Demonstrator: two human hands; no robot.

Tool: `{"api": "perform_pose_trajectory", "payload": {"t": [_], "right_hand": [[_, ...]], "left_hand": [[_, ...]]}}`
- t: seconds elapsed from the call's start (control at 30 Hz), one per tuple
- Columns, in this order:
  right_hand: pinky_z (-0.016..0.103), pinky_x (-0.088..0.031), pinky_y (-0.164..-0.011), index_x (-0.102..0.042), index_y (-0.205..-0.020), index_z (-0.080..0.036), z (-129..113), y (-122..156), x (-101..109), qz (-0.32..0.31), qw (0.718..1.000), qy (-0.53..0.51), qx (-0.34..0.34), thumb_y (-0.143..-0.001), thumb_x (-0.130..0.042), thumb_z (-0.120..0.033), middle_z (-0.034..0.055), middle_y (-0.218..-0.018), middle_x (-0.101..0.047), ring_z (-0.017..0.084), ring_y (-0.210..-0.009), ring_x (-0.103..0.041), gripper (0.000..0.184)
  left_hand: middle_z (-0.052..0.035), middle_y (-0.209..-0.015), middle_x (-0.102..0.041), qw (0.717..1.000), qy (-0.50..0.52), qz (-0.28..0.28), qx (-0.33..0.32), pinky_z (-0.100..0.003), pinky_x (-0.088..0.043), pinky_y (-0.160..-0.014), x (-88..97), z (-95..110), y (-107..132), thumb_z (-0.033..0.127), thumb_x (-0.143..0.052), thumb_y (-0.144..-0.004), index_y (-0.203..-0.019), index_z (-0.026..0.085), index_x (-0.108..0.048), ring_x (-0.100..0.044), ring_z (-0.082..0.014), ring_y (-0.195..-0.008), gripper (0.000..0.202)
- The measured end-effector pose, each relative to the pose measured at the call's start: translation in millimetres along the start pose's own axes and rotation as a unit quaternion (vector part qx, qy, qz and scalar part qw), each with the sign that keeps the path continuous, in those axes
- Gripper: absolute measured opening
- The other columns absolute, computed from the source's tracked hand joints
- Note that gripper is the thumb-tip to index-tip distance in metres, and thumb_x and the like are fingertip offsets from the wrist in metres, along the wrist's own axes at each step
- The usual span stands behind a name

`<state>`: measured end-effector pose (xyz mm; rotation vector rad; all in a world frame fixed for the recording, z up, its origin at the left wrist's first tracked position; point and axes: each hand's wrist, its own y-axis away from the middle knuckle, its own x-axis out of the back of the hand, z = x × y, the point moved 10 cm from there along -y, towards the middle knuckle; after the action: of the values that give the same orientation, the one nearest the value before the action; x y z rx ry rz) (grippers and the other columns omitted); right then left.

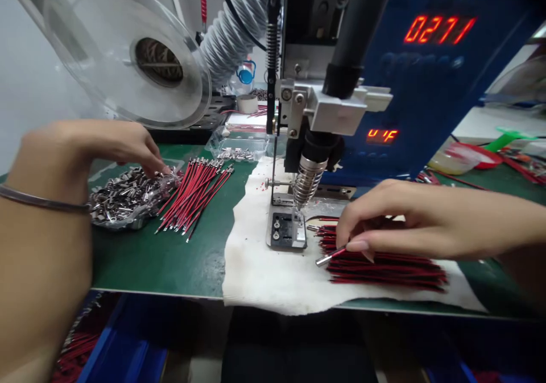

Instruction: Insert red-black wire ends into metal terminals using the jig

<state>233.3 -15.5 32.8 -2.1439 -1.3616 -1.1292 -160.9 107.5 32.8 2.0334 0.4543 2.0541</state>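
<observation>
The right hand [392,218] is laid on the white cloth [264,275], near the front edge of the table [170,263] and right of its middle. Its thumb and fingers are closed on one red wire [336,253], and the metal-capped end of this wire sticks out to the left, toward the metal fixture [286,229] under the nozzle [307,179]. The wire is thin and straight, red with a dark strand beside it. It rests on top of a stack of similar wires [392,269], which are laid along the front edge.

The left hand [106,144] is placed at the left side of the table. Its fingers are bent down into a heap of small metal pieces [117,201] in a clear bag [136,219]. Whether a piece is pinched cannot be told, because the fingertips are hidden.

The nozzle seems to be a heated one and the right fingers are near it, so a burn is to be feared. The wire is gripped only close to its end, so neighbouring wires could be dragged out of the stack. The metal pieces could also be scattered into the loose bundle of wires [196,192] just beside the heap.
</observation>
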Motion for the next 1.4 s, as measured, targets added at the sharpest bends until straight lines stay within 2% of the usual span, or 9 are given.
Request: {"api": "perform_pose_trajectory", "payload": {"t": [0.13,0.33,0.43,0.57,0.7,0.83,1.0,1.2,1.4], "right_hand": [[0.017,-0.054,-0.069,-0.084,-0.104,-0.015,9,-5,-11,0.008,0.997,-0.062,0.054,-0.110,-0.068,-0.039,0.0036,-0.093,-0.083,0.010,-0.081,-0.076,0.029],[0.013,-0.055,-0.074,-0.084,-0.099,-0.013,7,-7,-13,0.150,0.973,-0.038,0.172,-0.108,-0.071,-0.023,0.0043,-0.091,-0.084,0.006,-0.078,-0.077,0.018],[0.012,-0.053,-0.073,-0.081,-0.101,-0.012,1,-4,-13,0.187,0.961,0.012,0.204,-0.110,-0.066,-0.020,0.0029,-0.088,-0.082,0.005,-0.076,-0.074,0.019],[0.013,-0.050,-0.071,-0.078,-0.103,-0.011,-2,-2,-14,0.199,0.955,0.061,0.212,-0.113,-0.062,-0.020,0.0025,-0.085,-0.079,0.005,-0.073,-0.071,0.021],[0.017,-0.047,-0.067,-0.076,-0.102,-0.013,-3,3,-12,0.210,0.950,0.088,0.214,-0.113,-0.059,-0.018,0.0022,-0.082,-0.077,0.006,-0.070,-0.067,0.020],[0.020,-0.046,-0.068,-0.075,-0.101,-0.014,-5,5,-16,0.204,0.950,0.104,0.213,-0.114,-0.056,-0.020,0.0028,-0.082,-0.076,0.007,-0.070,-0.067,0.023],[0.023,-0.044,-0.068,-0.076,-0.102,-0.014,-10,8,-21,0.213,0.941,0.136,0.223,-0.115,-0.056,-0.020,0.0010,-0.081,-0.076,0.008,-0.070,-0.066,0.025],[0.025,-0.043,-0.066,-0.077,-0.101,-0.013,-11,9,-21,0.224,0.935,0.141,0.236,-0.116,-0.055,-0.022,0.0010,-0.080,-0.075,0.008,-0.069,-0.065,0.028],[0.026,-0.043,-0.069,-0.077,-0.100,-0.013,-8,7,-19,0.226,0.937,0.142,0.225,-0.115,-0.054,-0.020,0.0006,-0.081,-0.076,0.008,-0.071,-0.068,0.028]], "left_hand": [[-0.0008,-0.096,-0.087,1.000,0.018,0.000,-0.016,-0.021,-0.050,-0.078,-1.4,7,6,0.056,-0.079,-0.087,-0.097,0.015,-0.087,-0.073,-0.0204,-0.094,0.043],[0.0004,-0.068,-0.070,0.981,0.076,0.076,-0.163,-0.022,-0.047,-0.083,-6.3,105,34,0.087,-0.073,-0.081,-0.099,0.019,-0.085,-0.061,-0.0188,-0.088,0.071],[0.0001,-0.067,-0.068,0.978,0.083,0.077,-0.174,-0.023,-0.046,-0.085,-11.9,127,41,0.091,-0.071,-0.079,-0.100,0.021,-0.085,-0.058,-0.0194,-0.088,0.075],[0.0002,-0.068,-0.070,0.980,0.081,0.074,-0.163,-0.023,-0.043,-0.083,-3.7,91,30,0.092,-0.074,-0.075,-0.094,0.022,-0.084,-0.058,-0.0199,-0.088,0.074],[-0.0015,-0.089,-0.084,1.000,0.018,0.004,-0.005,-0.026,-0.043,-0.081,-3.1,0,-1,0.083,-0.082,-0.071,-0.087,0.020,-0.085,-0.067,-0.0235,-0.092,0.065],[-0.0024,-0.095,-0.083,0.994,-0.028,0.092,0.049,-0.027,-0.039,-0.087,25.8,-23,-3,0.069,-0.072,-0.088,-0.105,0.019,-0.085,-0.066,-0.0199,-0.094,0.054],[0.0033,-0.081,-0.071,0.980,0.070,0.175,-0.065,-0.022,-0.036,-0.084,41.9,47,36,0.069,-0.061,-0.096,-0.102,0.011,-0.077,-0.057,-0.0083,-0.081,0.060],[0.0007,-0.065,-0.064,0.926,0.121,0.078,-0.349,-0.022,-0.036,-0.058,4.4,169,79,0.055,-0.066,-0.094,-0.077,0.018,-0.073,-0.053,-0.0080,-0.060,0.042],[0.0021,-0.059,-0.057,0.936,0.085,-0.028,-0.341,-0.021,-0.032,-0.051,-41.1,204,59,0.032,-0.063,-0.088,-0.079,0.015,-0.074,-0.045,-0.0078,-0.055,0.022]]}}
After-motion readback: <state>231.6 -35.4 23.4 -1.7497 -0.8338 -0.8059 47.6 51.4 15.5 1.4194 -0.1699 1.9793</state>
